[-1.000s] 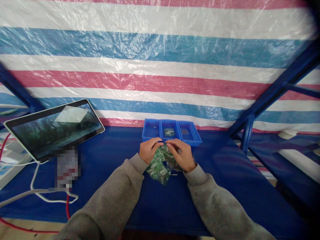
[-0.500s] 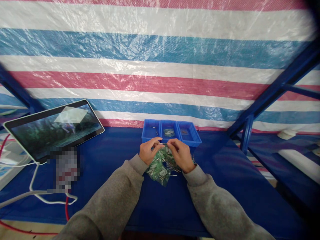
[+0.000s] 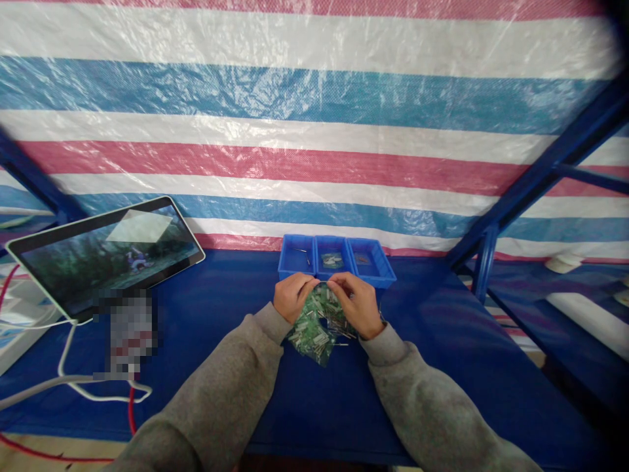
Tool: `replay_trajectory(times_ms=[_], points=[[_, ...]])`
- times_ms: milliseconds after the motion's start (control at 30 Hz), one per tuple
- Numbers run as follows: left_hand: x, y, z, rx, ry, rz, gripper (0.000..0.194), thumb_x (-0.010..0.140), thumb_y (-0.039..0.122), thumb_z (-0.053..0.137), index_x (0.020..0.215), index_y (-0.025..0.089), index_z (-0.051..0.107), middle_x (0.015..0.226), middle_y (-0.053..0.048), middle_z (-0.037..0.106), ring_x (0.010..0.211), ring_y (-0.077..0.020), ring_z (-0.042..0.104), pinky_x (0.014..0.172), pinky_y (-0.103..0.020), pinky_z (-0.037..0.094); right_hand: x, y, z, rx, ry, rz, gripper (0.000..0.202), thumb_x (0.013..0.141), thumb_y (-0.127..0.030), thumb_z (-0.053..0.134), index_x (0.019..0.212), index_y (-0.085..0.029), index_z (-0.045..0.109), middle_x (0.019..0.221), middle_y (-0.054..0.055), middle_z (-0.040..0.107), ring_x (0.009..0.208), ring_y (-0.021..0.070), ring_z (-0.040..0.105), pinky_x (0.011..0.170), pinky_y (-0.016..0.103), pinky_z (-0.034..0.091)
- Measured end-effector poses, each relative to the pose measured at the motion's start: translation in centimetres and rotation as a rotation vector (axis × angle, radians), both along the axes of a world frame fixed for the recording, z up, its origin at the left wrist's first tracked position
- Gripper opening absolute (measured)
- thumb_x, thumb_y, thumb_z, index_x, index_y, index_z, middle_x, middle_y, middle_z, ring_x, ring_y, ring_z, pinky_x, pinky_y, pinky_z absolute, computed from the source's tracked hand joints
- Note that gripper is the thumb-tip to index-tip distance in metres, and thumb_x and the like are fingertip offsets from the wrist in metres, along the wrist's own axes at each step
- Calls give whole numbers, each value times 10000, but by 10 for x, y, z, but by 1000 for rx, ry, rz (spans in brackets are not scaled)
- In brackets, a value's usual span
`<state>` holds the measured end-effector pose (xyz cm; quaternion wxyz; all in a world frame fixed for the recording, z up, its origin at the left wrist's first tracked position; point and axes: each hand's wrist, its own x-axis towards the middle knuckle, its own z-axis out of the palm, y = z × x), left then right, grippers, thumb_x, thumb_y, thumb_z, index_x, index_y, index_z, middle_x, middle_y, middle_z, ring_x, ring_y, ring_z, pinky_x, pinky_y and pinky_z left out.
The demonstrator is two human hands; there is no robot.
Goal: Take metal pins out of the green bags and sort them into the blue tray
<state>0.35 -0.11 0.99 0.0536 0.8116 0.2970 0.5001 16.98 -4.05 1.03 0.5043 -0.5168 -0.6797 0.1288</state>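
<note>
A thin metal pin point(image 3: 322, 282) lies level between my fingertips, just in front of the blue bins. My left hand point(image 3: 293, 296) pinches its left end, and my right hand point(image 3: 357, 303) grips the right end between thumb and fingers. Below both hands, a clear and green plastic bag point(image 3: 313, 333) full of small metal and whitish parts rests on the blue table point(image 3: 314, 406). Part of the bag is hidden by my hands. A loose thin pin point(image 3: 341, 344) sticks out at the bag's right edge.
Three blue bins stand behind my hands: the left bin point(image 3: 297, 263) holds thin pins, the middle bin point(image 3: 331, 260) small packets, the right bin point(image 3: 369, 263) small parts. A tablet point(image 3: 105, 259), cables and a blurred item are at left; blue frame bars flank the table.
My left fingers have closed in and curled around the pin's left end, so less of the pin shows. My right hand stays almost where it was.
</note>
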Motion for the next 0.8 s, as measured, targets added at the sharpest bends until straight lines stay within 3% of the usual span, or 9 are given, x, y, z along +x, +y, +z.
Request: replay_trajectory(times_ms=[200, 400, 633, 800], points=[[1, -1, 4, 22, -49, -85, 97, 855, 194, 566, 860, 151, 653, 802, -47, 696, 756, -137, 654, 734, -254, 524, 2, 2, -1, 25, -56, -4, 208, 882, -333, 512, 809, -186, 641, 725, 16, 647, 623, 142, 562, 605, 257, 418], [2, -4, 5, 33, -116, -121, 127, 842, 155, 565, 940, 146, 646, 948, -78, 698, 897, -156, 655, 782, -269, 548, 3, 4, -3, 26, -34, -29, 239, 894, -337, 489, 900, -186, 674, 826, 40, 691, 715, 163, 614, 671, 269, 449], [-1, -4, 1, -120, -87, -60, 149, 876, 203, 495, 950, 147, 611, 890, -52, 702, 650, -90, 653, 639, -191, 535, 4, 3, -1, 16, 0, -84, 282, 902, -362, 465, 901, -180, 681, 797, 43, 689, 667, 159, 611, 647, 274, 451], [-1, -3, 0, -74, 3, -2, 163, 885, 243, 491, 908, 148, 621, 792, -34, 685, 616, -94, 620, 634, -203, 509, 4, 3, 0, 21, 9, -85, 280, 901, -357, 468, 888, -180, 684, 790, 44, 686, 677, 163, 613, 646, 275, 451]])
